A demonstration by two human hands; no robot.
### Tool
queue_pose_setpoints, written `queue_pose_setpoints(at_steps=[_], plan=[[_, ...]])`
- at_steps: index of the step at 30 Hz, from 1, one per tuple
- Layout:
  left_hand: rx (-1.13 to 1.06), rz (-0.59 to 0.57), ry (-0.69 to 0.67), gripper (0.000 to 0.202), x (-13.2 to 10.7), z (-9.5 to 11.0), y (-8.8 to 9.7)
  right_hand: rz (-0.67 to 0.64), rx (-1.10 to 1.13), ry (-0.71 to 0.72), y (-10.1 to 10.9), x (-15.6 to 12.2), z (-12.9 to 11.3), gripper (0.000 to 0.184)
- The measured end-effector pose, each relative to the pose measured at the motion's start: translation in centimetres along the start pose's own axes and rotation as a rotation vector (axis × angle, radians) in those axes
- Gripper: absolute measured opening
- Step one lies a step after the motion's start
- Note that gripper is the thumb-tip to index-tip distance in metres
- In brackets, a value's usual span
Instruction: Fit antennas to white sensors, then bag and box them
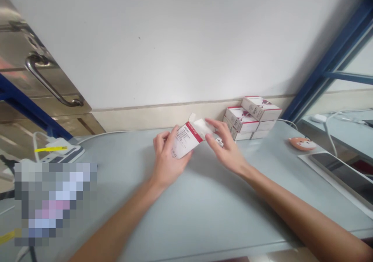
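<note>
My left hand [168, 155] is wrapped round a small white cardboard box [186, 140] with a red band lettered "DETECTOR" and dark print below it. The box is tilted above the table, and its top flaps [201, 128] stand up, unfolded. At those flaps is my right hand [225, 145], thumb and fingers apart on either side of the end; whether the fingertips touch the card is hard to tell. A small white item [219, 141], partly hidden, shows behind my right hand. The inside of the box is out of sight.
Several similar white and red boxes [252, 118] are stacked against the wall at the back right. An orange animal-shaped object [302, 142] and a dark phone-like slab [340, 172] lie on the right. A power strip [65, 153] with cables and a blurred-out item [58, 199] are on the left.
</note>
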State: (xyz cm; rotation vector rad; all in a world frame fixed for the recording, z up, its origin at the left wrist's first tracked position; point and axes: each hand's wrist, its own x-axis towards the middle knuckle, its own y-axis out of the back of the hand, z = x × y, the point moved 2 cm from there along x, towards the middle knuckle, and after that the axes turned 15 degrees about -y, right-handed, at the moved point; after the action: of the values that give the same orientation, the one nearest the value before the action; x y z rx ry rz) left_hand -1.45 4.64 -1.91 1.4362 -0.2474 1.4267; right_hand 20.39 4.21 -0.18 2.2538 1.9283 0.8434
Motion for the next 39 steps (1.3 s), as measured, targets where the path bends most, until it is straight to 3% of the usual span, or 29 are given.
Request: queue_pose_setpoints(at_steps=[2,4,8,13,15,18,20,22,25,27,31,39], plan=[[-0.016,-0.014,0.046,0.076,0.2,-0.1,0.0,0.059,-0.054,0.008,0.9,0.7,0.1,0.044],[-0.053,-0.022,0.101,0.073,0.2,-0.4,0.0,0.068,-0.269,-0.003,2.1,1.6,0.8,0.031],[-0.186,0.001,0.274,0.083,-0.3,-1.5,-0.3,-0.026,-0.793,0.004,4.0,3.0,3.7,0.021],[-0.306,-0.025,0.361,0.097,-1.2,-1.9,-1.4,-0.176,-0.956,-0.058,3.5,3.3,5.8,0.018],[-0.323,-0.068,0.32,0.103,-1.6,-1.8,-1.9,-0.169,-0.914,-0.087,3.1,3.2,5.1,0.015],[-0.272,-0.101,0.19,0.1,-1.9,-1.4,-2.2,0.113,-0.604,-0.026,3.5,2.5,2.0,0.015],[-0.236,-0.106,0.075,0.092,-1.9,-0.9,-2.0,0.377,-0.315,0.132,4.0,1.3,-0.7,0.019],[-0.219,-0.105,-0.031,0.086,-1.7,-0.5,-1.8,0.468,-0.136,0.316,3.9,-0.1,-3.0,0.015],[-0.214,-0.089,-0.119,0.085,-1.6,0.0,-1.7,0.327,-0.165,0.483,2.4,-1.8,-4.8,0.012],[-0.213,-0.078,-0.123,0.085,-1.6,0.1,-1.7,0.238,-0.234,0.459,1.2,-2.2,-4.8,0.013],[-0.196,-0.105,-0.121,0.08,-1.9,0.2,-1.8,0.2,-0.255,0.366,0.4,-2.0,-3.8,0.017],[-0.175,-0.11,-0.138,0.078,-1.9,0.3,-1.4,0.085,-0.278,0.425,0.0,-2.0,-3.1,0.026]])
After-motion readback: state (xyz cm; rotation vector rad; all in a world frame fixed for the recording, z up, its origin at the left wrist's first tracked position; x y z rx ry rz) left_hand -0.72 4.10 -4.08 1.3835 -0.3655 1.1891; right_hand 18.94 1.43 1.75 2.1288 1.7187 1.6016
